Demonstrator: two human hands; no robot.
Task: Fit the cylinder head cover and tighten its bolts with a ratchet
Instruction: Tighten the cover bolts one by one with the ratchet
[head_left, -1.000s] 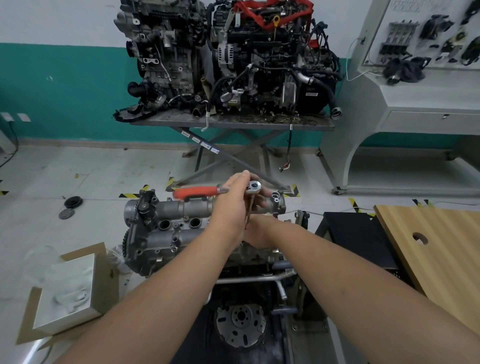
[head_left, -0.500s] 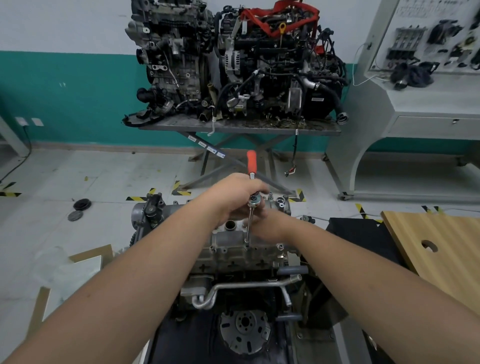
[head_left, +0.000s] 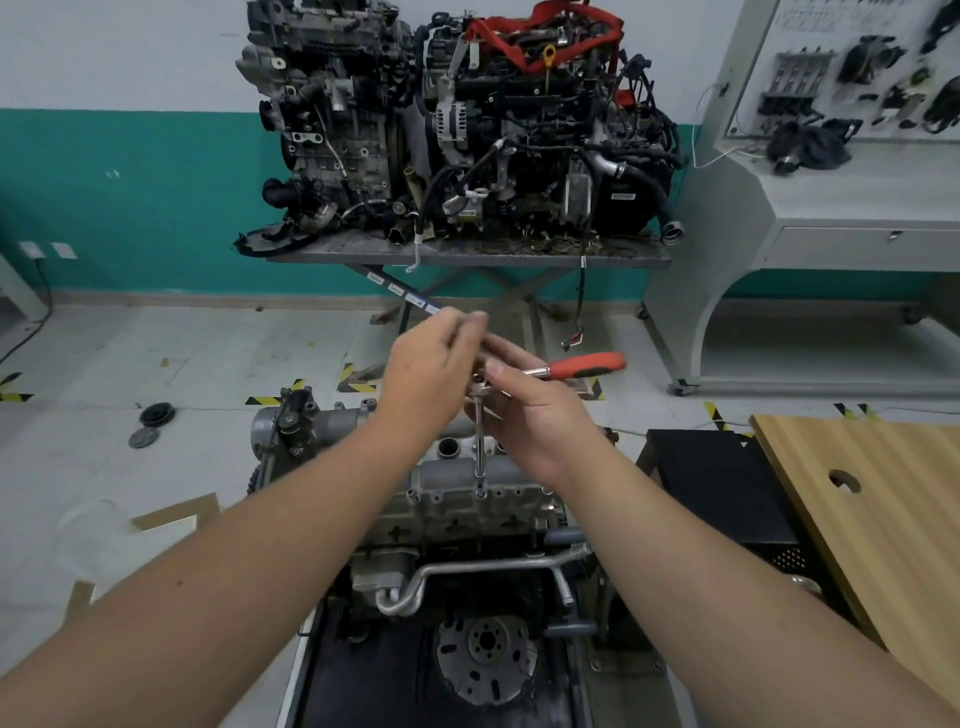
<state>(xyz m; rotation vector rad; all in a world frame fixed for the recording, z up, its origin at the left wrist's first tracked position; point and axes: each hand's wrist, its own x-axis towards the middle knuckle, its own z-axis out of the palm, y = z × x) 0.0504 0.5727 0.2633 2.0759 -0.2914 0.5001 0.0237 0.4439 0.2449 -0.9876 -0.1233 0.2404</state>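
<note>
The grey cylinder head cover (head_left: 457, 488) sits on top of the engine on the stand in front of me. A ratchet with an orange handle (head_left: 589, 365) stands on a thin extension bar (head_left: 480, 447) that reaches down to a bolt (head_left: 481, 487) at the cover's near edge. The handle points to the right. My right hand (head_left: 535, 421) grips the ratchet head and the top of the bar, thumb on the head. My left hand (head_left: 434, 364) hovers just above and left of the head, fingers loose and blurred, holding nothing.
Two larger engines rest on a scissor lift table (head_left: 467, 257) at the back. A wooden board (head_left: 883, 509) and a black box (head_left: 717, 478) lie to the right, a grey console (head_left: 831, 208) beyond. Cardboard (head_left: 171, 519) and two black discs (head_left: 150, 423) are on the floor at left.
The ratchet handle swung clockwise, from pointing left, through pointing away, to pointing right. My left hand came off the ratchet and lifted; my right hand stayed at the head.
</note>
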